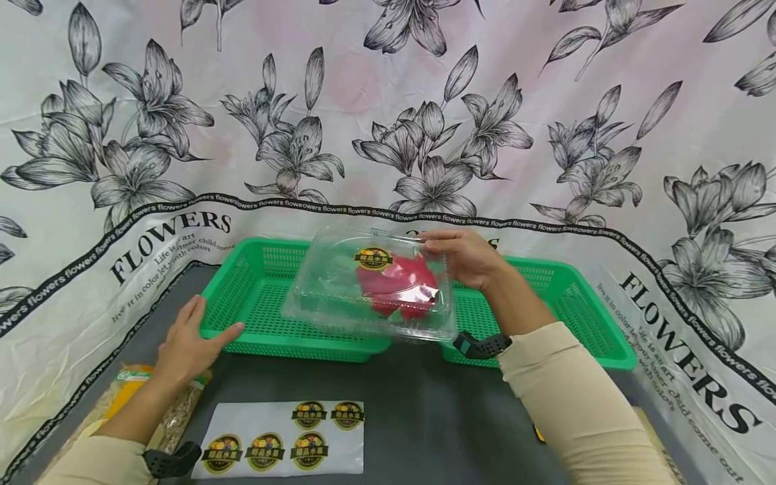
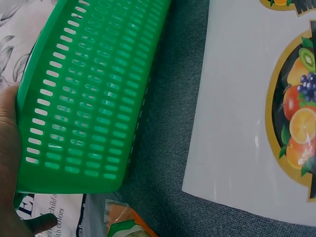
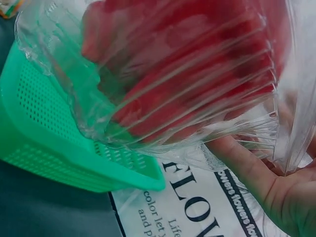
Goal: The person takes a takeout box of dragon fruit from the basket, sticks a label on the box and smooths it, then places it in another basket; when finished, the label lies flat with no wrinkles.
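Observation:
My right hand (image 1: 467, 259) grips the right edge of a clear plastic clamshell box (image 1: 327, 276), which is held up over the two green baskets. Inside the box a red dragon fruit (image 1: 397, 283) lies toward the right end, and a round fruit sticker (image 1: 373, 259) shows on the lid. The right wrist view shows the thumb (image 3: 247, 168) against the clear plastic. At the front left corner of the left green basket (image 1: 291, 347), my left hand (image 1: 188, 347) rests on the rim, fingers straight and thumb spread.
The right green basket (image 1: 597, 323) stands beside the left one, before a flowered cloth (image 1: 291, 215). A white sheet (image 1: 242, 414) with several fruit stickers lies on the dark tabletop. Under my left forearm is a plastic packet (image 1: 182, 411).

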Tool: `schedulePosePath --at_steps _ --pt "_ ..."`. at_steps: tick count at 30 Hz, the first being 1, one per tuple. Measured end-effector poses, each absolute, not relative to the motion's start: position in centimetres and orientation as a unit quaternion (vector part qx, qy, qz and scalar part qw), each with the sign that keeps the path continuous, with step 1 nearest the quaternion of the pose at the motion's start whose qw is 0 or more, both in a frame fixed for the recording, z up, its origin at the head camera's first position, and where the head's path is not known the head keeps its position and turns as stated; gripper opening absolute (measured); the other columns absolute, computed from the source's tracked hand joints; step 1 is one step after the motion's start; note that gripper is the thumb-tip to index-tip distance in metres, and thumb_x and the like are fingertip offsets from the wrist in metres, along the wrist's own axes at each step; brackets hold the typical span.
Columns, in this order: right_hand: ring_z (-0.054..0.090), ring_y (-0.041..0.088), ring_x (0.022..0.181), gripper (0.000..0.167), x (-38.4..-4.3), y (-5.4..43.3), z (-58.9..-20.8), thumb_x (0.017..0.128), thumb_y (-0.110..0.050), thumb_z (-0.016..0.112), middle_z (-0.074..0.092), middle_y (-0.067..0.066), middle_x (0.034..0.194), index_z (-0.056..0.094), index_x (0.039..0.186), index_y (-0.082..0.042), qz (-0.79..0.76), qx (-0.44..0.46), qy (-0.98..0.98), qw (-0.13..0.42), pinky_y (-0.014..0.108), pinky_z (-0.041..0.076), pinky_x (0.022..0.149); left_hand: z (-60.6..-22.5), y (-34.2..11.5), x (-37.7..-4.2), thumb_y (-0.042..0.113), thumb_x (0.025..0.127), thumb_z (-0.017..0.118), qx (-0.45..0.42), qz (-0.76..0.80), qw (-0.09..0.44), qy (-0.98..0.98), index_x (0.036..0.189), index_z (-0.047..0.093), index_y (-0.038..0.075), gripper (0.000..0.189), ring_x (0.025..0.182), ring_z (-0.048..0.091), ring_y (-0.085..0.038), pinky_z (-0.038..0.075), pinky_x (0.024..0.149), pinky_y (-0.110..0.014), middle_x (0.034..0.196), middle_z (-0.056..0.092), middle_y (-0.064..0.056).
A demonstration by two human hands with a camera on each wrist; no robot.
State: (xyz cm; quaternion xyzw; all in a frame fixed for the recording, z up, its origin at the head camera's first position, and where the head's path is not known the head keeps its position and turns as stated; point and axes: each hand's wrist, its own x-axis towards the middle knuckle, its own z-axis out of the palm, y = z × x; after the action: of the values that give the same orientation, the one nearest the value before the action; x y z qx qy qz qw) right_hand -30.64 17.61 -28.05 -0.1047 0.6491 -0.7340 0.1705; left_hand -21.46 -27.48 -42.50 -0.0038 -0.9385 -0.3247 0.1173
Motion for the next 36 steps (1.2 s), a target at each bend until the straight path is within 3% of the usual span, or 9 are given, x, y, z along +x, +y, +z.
schedulePosePath --at_steps 4,10,18,21,28,36 --pt "0.065 0.023 0.086 0.018 -31.5 16.4 -28.7 0.095 -0.001 0.058 0.068 0.011 0.095 0.069 0.11 -0.003 -0.739 -0.103 0.643 0.172 0.047 0.055 0.072 -42.7 -27.5 -21.4 0.057 0.091 0.056 -0.003 -0.324 0.121 -0.938 0.153 0.006 -0.004 0.1 0.131 0.014 -0.06 0.015 0.085 -0.08 0.157 0.003 -0.024" --pt "0.064 0.022 0.086 0.034 -32.7 14.7 -29.7 0.095 -0.001 0.057 0.068 0.009 0.094 0.056 0.128 0.006 -0.734 -0.093 0.648 0.182 0.046 0.055 0.072 -42.8 -27.3 -21.4 0.057 0.091 0.057 -0.002 -0.317 0.124 -0.94 0.153 0.007 -0.004 0.1 0.131 0.016 -0.059 0.016 0.084 -0.08 0.157 0.004 -0.024" --pt "0.063 0.022 0.09 0.038 -34.7 12.2 -30.7 0.096 -0.002 0.056 0.066 0.009 0.098 0.052 0.133 0.007 -0.724 -0.098 0.655 0.194 0.049 0.053 0.077 -42.9 -27.5 -21.5 0.056 0.091 0.057 -0.003 -0.319 0.133 -0.939 0.153 0.008 -0.004 0.099 0.131 0.016 -0.059 0.017 0.083 -0.08 0.157 0.005 -0.023" --pt "0.063 0.023 0.092 0.043 -35.5 11.3 -31.0 0.097 -0.003 0.056 0.065 0.011 0.103 0.048 0.137 0.008 -0.718 -0.101 0.659 0.199 0.049 0.052 0.079 -42.8 -27.5 -21.7 0.057 0.091 0.057 0.0 -0.318 0.133 -0.939 0.153 0.008 -0.004 0.099 0.131 0.016 -0.06 0.016 0.084 -0.08 0.157 0.004 -0.023" --pt "0.055 0.03 0.113 0.044 -36.9 9.4 -31.7 0.099 -0.003 0.052 0.05 0.018 0.133 0.044 0.141 0.006 -0.699 -0.113 0.672 0.215 0.055 0.045 0.09 -42.9 -27.4 -22.0 0.058 0.09 0.057 0.005 -0.32 0.135 -0.938 0.153 0.008 -0.003 0.1 0.13 0.017 -0.06 0.017 0.084 -0.079 0.157 0.005 -0.022" --pt "0.052 0.029 0.109 0.043 -38.2 7.1 -32.8 0.098 -0.004 0.053 0.052 0.017 0.128 0.046 0.139 0.006 -0.686 -0.108 0.683 0.226 0.054 0.047 0.087 -42.9 -27.4 -21.8 0.058 0.089 0.059 0.01 -0.329 0.132 -0.935 0.153 0.008 -0.002 0.101 0.133 0.015 -0.057 0.015 0.087 -0.079 0.158 0.005 -0.021"
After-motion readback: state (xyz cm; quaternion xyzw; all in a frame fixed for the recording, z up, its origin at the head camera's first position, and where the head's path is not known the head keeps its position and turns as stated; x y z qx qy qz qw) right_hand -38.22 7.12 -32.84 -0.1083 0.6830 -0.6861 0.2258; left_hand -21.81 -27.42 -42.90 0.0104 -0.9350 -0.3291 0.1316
